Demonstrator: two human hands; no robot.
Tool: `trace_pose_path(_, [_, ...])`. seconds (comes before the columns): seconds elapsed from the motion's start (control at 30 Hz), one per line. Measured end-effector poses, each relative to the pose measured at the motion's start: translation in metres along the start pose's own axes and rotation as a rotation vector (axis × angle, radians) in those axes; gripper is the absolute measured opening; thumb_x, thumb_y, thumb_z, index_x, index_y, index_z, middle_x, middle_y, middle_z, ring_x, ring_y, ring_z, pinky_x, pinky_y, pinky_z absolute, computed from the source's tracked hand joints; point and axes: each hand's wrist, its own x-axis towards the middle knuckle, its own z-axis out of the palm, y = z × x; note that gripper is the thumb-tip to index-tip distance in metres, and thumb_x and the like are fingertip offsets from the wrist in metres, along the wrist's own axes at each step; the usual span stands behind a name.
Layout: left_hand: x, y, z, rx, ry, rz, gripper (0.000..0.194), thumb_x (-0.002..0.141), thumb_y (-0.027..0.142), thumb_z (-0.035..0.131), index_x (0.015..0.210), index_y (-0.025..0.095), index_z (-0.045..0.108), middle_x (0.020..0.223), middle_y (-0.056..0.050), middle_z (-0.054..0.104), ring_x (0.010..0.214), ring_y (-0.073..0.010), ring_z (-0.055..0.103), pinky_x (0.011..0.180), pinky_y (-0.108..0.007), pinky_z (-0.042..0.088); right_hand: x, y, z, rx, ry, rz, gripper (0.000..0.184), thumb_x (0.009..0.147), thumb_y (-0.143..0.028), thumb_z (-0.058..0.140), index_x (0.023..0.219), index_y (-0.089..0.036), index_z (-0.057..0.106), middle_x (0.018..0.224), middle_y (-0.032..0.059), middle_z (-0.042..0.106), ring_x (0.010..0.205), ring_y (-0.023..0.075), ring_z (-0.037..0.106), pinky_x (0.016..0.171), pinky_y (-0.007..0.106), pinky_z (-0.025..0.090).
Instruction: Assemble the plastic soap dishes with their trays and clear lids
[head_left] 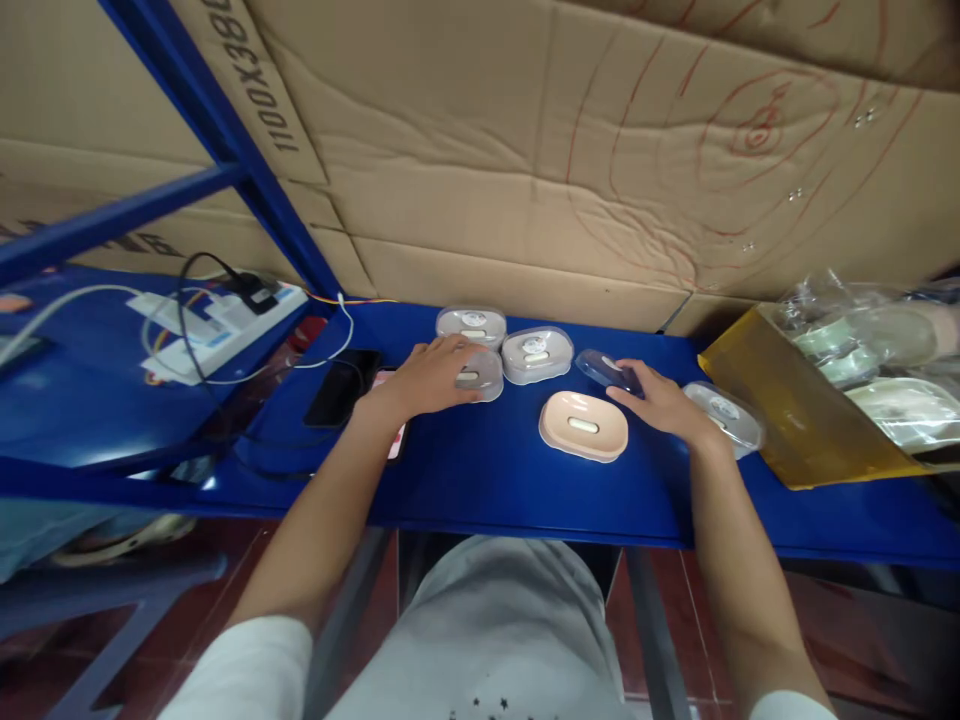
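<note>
My left hand (435, 374) grips a pale soap box with a clear lid (487, 376), thumb at the near side and fingers across the top. My right hand (661, 402) pinches a loose clear lid (606, 370) at its right end; the lid lies low over the table. Just in front of that lid sits a peach soap box without a lid (583, 427), a small pale oval piece in its middle. Two more lidded soap boxes, one at the back (471, 325) and one at centre (537, 355), stand beside my left hand. Another lidded box (724, 415) is partly behind my right wrist.
A yellow-brown bin (817, 420) at the right holds several wrapped pale dishes (900, 400). Left of my left hand lie a black phone (341, 388) and a partly covered lit phone (397, 443). Cables and a power strip (225, 335) are farther left. Cardboard (480, 200) walls the blue table's back.
</note>
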Motion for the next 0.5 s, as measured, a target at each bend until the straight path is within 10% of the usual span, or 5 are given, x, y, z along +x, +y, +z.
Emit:
trace_pose_path(0.2, [0.025,0.01,-0.017,-0.174,-0.052,0.131,0.061,0.097,0.067,0.063,0.145,0.029,0.063,0.154,-0.007,0.067,0.142,-0.0323,0.063,0.118,-0.043,0.049,0.063,-0.037,0.005,-0.047,-0.052,-0.213,0.072,0.099,-0.057,0.067,0.164,-0.031,0.048,0.178,0.0135,0.037,0.166,0.0366,0.033,0.131,0.064,0.031])
trace_pose_path(0.33, [0.05,0.017,-0.026,-0.198,-0.039,0.172,0.066,0.101,0.076,0.051,0.141,0.025,0.064,0.146,-0.008,0.072,0.132,-0.0267,0.069,0.11,-0.035,0.053,0.109,-0.062,0.006,-0.065,-0.192,-0.293,0.089,0.081,-0.048,0.088,0.162,-0.037,0.053,0.171,0.0071,0.051,0.16,0.035,0.045,0.129,0.057,0.037])
trace_pose_path(0.5, [0.078,0.029,-0.015,-0.163,0.013,0.152,0.068,0.105,0.068,0.046,0.15,0.019,0.056,0.153,-0.015,0.066,0.139,-0.0302,0.064,0.114,-0.04,0.05,0.118,-0.053,-0.009,-0.099,-0.199,-0.181,0.069,0.093,-0.068,0.071,0.153,-0.035,0.065,0.157,0.006,0.066,0.148,0.0424,0.058,0.126,0.065,0.038])
